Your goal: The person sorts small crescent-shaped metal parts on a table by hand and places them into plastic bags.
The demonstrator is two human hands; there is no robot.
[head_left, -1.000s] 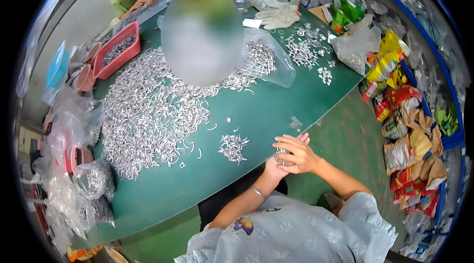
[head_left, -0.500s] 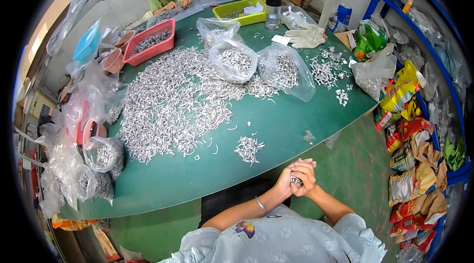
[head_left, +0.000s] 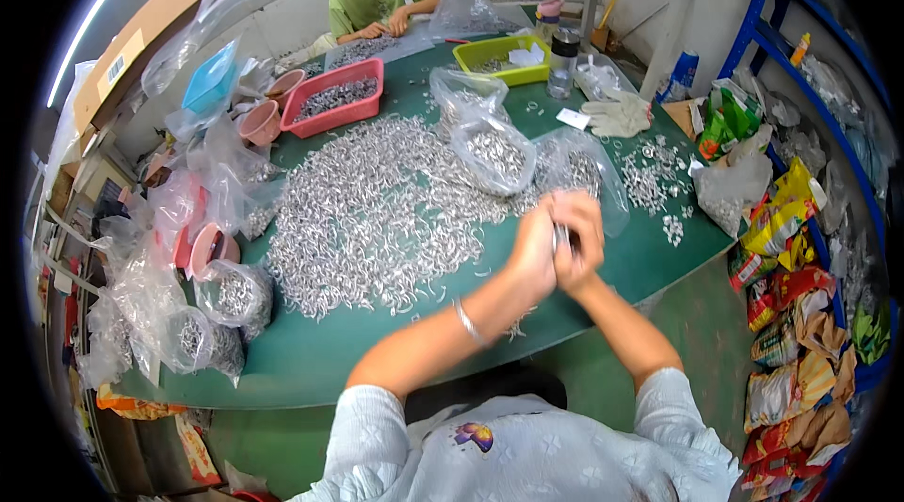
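My left hand [head_left: 533, 255] and my right hand [head_left: 578, 236] are clasped together above the green table [head_left: 325, 365]. Between the palms a bit of silvery metal parts [head_left: 563, 238] shows; most of what they enclose is hidden. To the left spreads a broad heap of small curved silver metal pieces [head_left: 367, 210]. Just beyond my hands lies a clear plastic bag [head_left: 612, 191] of metal parts, and an open bag [head_left: 499, 163] of similar parts stands beside it. My left forearm mostly covers a small pile of curved pieces [head_left: 516, 325].
A pink basket [head_left: 375, 111] and a lime-green basket [head_left: 527, 75] hold parts at the back. A person [head_left: 381, 8] works across the table. Filled bags [head_left: 212, 347] crowd the left edge. Loose fittings [head_left: 645, 184], a glove [head_left: 617, 114] and a bottle [head_left: 562, 69] lie or stand right.
My clasped hands have risen and moved forward from the table's near edge to above the table, beside the clear bag. The view has shifted, and the small pile is now mostly covered.
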